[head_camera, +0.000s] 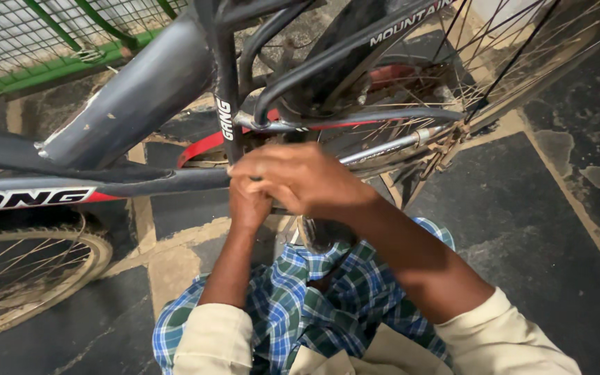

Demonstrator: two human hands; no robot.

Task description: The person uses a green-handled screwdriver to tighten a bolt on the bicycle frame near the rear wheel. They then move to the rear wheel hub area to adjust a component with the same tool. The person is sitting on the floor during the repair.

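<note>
A dark grey bicycle frame [133, 97] fills the upper view, with a black seat tube [225, 104] running down to my hands. My right hand [303, 182] is curled over the spot where that tube meets the lower frame tube [168, 182]. My left hand [248, 205] is tucked under it, fingers closed, pressed against the same joint. Whatever lies inside the two hands is hidden. A silver stay [383, 146] and a red mudguard [203, 147] run just behind them.
The spoked rear wheel [501, 62] stands at the upper right and another wheel [29, 278] at the lower left. A green wire-mesh fence [36, 42] is at the top left. Below is dark stone floor [522, 208] and my blue plaid cloth [300, 305].
</note>
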